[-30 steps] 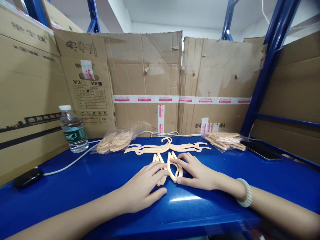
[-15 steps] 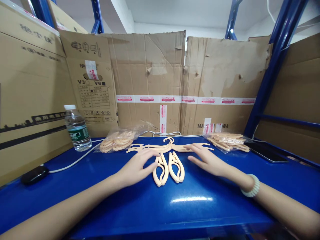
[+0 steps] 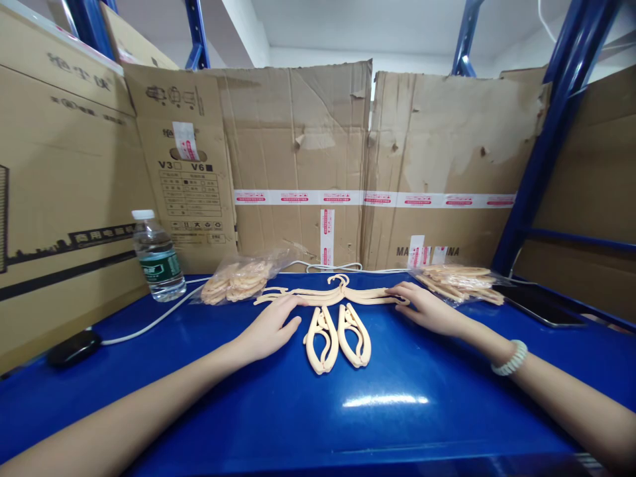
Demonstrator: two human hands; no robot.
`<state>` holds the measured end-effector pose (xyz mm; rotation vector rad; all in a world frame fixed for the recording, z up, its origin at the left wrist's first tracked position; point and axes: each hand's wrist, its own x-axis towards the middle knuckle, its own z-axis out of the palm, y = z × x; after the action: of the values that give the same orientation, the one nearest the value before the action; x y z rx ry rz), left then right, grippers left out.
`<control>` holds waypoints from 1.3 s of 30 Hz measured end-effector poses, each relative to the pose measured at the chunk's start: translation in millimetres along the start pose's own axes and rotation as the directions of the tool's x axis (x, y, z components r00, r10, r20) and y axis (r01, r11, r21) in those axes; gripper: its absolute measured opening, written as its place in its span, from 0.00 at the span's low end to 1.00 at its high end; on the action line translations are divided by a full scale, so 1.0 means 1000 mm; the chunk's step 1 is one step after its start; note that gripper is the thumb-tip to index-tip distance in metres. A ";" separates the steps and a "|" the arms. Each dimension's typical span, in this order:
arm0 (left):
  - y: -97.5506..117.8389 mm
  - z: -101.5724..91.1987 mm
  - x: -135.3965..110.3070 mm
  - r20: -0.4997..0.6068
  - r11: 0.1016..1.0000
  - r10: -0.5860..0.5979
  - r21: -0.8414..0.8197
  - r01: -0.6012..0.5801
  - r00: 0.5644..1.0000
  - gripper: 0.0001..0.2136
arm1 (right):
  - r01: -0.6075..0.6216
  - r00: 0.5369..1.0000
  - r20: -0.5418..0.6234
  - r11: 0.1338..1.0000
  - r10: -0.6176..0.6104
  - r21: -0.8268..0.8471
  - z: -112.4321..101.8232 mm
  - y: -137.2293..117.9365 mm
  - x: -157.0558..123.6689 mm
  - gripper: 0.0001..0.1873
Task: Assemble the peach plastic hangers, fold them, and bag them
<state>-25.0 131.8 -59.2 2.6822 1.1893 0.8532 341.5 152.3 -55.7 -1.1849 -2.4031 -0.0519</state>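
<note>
Two unfolded beige folding clothes hangers lie close together across the table, their hooks at the back. My left hand rests open, fingertips over their left arms and thumb apart. At the other side, my right hand has its fingers and thumb curled around the right ends of the hangers, hiding part of them. In front of the hangers' middle lie two more hangers folded up, the left folded hanger and the right folded hanger. Neither hand touches the folded pair.
On the blue table, a clear bag of hangers lies left and another bag of hangers right. A water bottle, a black mouse with white cable and a phone stand around. Cardboard walls the back.
My left hand has moved off the left folded hanger to the left, over the unfolded hangers' arms. My right hand has shifted right and closed around their right ends.
</note>
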 end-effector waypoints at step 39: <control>0.004 0.007 -0.004 0.055 0.986 -0.076 0.154 0.067 0.996 0.20 | -0.013 0.996 0.091 1.000 0.015 -0.016 0.007 -0.003 -0.002 0.21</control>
<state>-21.0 127.4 -65.6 2.7406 1.3808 0.6924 337.8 150.8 -62.1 -1.2361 -2.4772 -0.0123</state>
